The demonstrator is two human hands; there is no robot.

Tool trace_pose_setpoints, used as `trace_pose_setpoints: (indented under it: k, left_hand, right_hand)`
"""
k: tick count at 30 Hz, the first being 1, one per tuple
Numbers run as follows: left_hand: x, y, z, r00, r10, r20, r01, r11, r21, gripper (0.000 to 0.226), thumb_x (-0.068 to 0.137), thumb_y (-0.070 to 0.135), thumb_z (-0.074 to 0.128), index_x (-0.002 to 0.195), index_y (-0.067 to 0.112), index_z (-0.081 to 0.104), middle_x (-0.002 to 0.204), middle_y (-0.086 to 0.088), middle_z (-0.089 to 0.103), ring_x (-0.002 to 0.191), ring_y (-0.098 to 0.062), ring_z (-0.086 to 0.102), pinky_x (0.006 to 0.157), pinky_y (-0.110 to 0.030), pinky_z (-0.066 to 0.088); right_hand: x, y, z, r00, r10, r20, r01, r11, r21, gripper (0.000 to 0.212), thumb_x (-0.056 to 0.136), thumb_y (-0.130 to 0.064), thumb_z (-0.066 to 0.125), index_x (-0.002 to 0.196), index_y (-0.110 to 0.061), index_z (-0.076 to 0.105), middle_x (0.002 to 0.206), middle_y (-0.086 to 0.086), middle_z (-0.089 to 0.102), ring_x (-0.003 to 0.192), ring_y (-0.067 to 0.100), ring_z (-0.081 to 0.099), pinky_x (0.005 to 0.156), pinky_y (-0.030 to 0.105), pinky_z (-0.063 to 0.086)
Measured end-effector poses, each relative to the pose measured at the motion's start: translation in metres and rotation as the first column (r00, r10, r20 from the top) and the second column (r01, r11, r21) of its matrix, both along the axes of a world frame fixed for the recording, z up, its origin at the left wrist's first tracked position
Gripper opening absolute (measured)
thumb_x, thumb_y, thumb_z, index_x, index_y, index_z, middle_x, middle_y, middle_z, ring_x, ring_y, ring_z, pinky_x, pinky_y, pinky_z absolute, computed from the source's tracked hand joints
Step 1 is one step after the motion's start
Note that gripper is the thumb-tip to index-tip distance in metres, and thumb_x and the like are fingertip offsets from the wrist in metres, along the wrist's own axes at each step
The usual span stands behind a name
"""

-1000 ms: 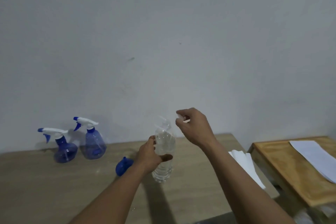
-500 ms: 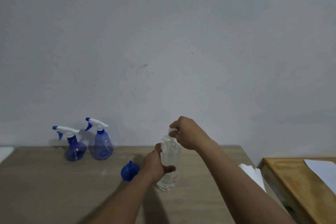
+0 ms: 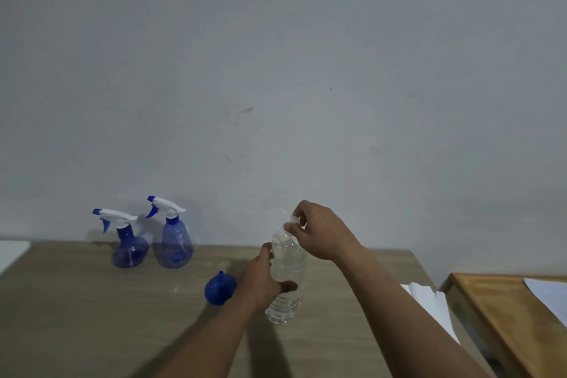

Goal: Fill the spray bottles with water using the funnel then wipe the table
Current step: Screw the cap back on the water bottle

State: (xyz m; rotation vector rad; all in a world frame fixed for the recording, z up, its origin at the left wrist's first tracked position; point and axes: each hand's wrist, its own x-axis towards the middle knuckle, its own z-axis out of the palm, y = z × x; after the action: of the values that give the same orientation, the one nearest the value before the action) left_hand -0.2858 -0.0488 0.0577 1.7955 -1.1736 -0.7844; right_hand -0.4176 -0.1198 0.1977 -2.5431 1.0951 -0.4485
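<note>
Your left hand (image 3: 260, 282) grips the one water bottle (image 3: 283, 305), upright on the bench (image 3: 92, 316). Your right hand (image 3: 319, 233) pinches its white cap (image 3: 293, 219). One blue funnel (image 3: 219, 288) lies just left of the water bottle, and two blue spray bottles (image 3: 130, 250) (image 3: 173, 247) stand farther left.

We see a grey-brown bench (image 3: 92, 316) set against the wall, with one blue spray bottle (image 3: 130, 250) and a second spray bottle (image 3: 174, 247) standing side by side at its back left. Nearer us, a blue funnel (image 3: 219, 288) lies on its side just left of an upright clear water bottle (image 3: 283, 307). White paper (image 3: 429, 301) lies at the bench's right edge.
</note>
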Motion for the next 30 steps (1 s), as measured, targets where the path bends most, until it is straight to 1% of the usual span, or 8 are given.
trace_pose_setpoints:
  k: [3, 5, 10, 15, 19, 23, 26, 30]
  left_hand:
    - [-0.002, 0.001, 0.0, 1.0, 0.008, -0.022, -0.008, 1.0, -0.006, 0.092, 0.06, 0.033, 0.094, 0.134, 0.03, 0.04, 0.122, 0.014, 0.057, 0.117, -0.01, 0.055, 0.099, -0.035, 0.051]
    - [-0.004, 0.001, -0.002, 0.999, 0.025, -0.04, -0.026, 1.0, -0.014, 0.093, 0.059, 0.033, 0.094, 0.135, 0.03, 0.041, 0.126, 0.013, 0.057, 0.12, -0.011, 0.054, 0.101, -0.036, 0.05]
    - [-0.004, 0.003, -0.004, 0.998, 0.05, -0.047, -0.051, 0.998, -0.027, 0.094, 0.059, 0.034, 0.094, 0.136, 0.03, 0.04, 0.127, 0.013, 0.058, 0.119, -0.009, 0.055, 0.1, -0.035, 0.051]
    - [-0.007, 0.002, -0.005, 0.994, 0.059, -0.087, -0.063, 0.997, -0.037, 0.093, 0.061, 0.032, 0.093, 0.136, 0.032, 0.038, 0.124, 0.016, 0.057, 0.117, -0.009, 0.055, 0.099, -0.033, 0.05]
    - [-0.009, 0.0, -0.004, 0.992, 0.077, -0.099, -0.081, 0.996, -0.037, 0.092, 0.064, 0.03, 0.092, 0.139, 0.03, 0.038, 0.122, 0.016, 0.055, 0.117, -0.008, 0.053, 0.099, -0.031, 0.048]
    - [-0.011, -0.002, -0.006, 0.99, 0.102, -0.093, -0.105, 0.994, -0.029, 0.092, 0.062, 0.035, 0.092, 0.137, 0.032, 0.039, 0.118, 0.019, 0.055, 0.118, -0.01, 0.056, 0.102, -0.037, 0.05]
    - [-0.014, -0.003, -0.008, 0.988, 0.125, -0.092, -0.128, 0.991, -0.03, 0.093, 0.062, 0.036, 0.092, 0.138, 0.03, 0.04, 0.125, 0.013, 0.059, 0.122, -0.014, 0.056, 0.103, -0.041, 0.05]
    - [-0.012, 0.002, -0.006, 0.993, 0.099, -0.071, -0.1, 0.995, -0.019, 0.1, 0.063, 0.039, 0.091, 0.145, 0.03, 0.034, 0.138, 0.009, 0.054, 0.128, -0.014, 0.051, 0.107, -0.042, 0.046]
  right_hand:
    - [0.002, 0.0, -0.006, 0.996, 0.035, 0.079, -0.04, 0.997, 0.064, 0.029, 0.1, -0.032, 0.054, 0.125, -0.018, 0.06, 0.121, -0.003, 0.064, 0.11, 0.017, 0.061, 0.09, 0.03, 0.049]
    - [0.003, 0.001, -0.01, 0.991, -0.002, 0.132, -0.012, 0.994, 0.105, 0.025, 0.099, -0.032, 0.055, 0.119, -0.018, 0.062, 0.116, -0.004, 0.066, 0.106, 0.015, 0.061, 0.086, 0.028, 0.049]
    - [0.004, -0.001, -0.024, 0.95, -0.109, 0.292, 0.053, 0.979, 0.195, 0.033, 0.083, -0.05, 0.073, 0.101, -0.024, 0.064, 0.098, -0.013, 0.069, 0.091, 0.006, 0.065, 0.078, 0.028, 0.055]
    - [0.002, -0.004, -0.035, 0.919, -0.095, 0.383, 0.006, 0.974, 0.226, 0.015, 0.093, -0.033, 0.066, 0.105, -0.024, 0.066, 0.105, -0.014, 0.07, 0.1, 0.0, 0.064, 0.088, 0.036, 0.056]
    - [0.005, -0.003, -0.042, 0.882, -0.188, 0.431, 0.087, 0.966, 0.243, 0.025, 0.087, -0.043, 0.073, 0.096, -0.024, 0.06, 0.098, -0.012, 0.068, 0.094, 0.005, 0.065, 0.081, 0.03, 0.055]
    - [0.009, -0.003, -0.05, 0.872, -0.157, 0.463, 0.069, 0.977, 0.202, 0.021, 0.091, -0.04, 0.068, 0.106, -0.026, 0.063, 0.103, -0.017, 0.067, 0.098, -0.001, 0.062, 0.083, 0.029, 0.054]
    - [0.012, -0.001, -0.049, 0.853, -0.184, 0.488, 0.092, 0.974, 0.206, 0.019, 0.092, -0.041, 0.068, 0.103, -0.026, 0.063, 0.102, -0.019, 0.066, 0.097, -0.006, 0.06, 0.079, 0.023, 0.05]
    - [0.011, 0.007, -0.057, 0.85, -0.214, 0.482, 0.096, 0.961, 0.259, 0.038, 0.094, -0.056, 0.058, 0.118, -0.027, 0.063, 0.109, -0.019, 0.065, 0.103, -0.001, 0.059, 0.082, 0.019, 0.045]
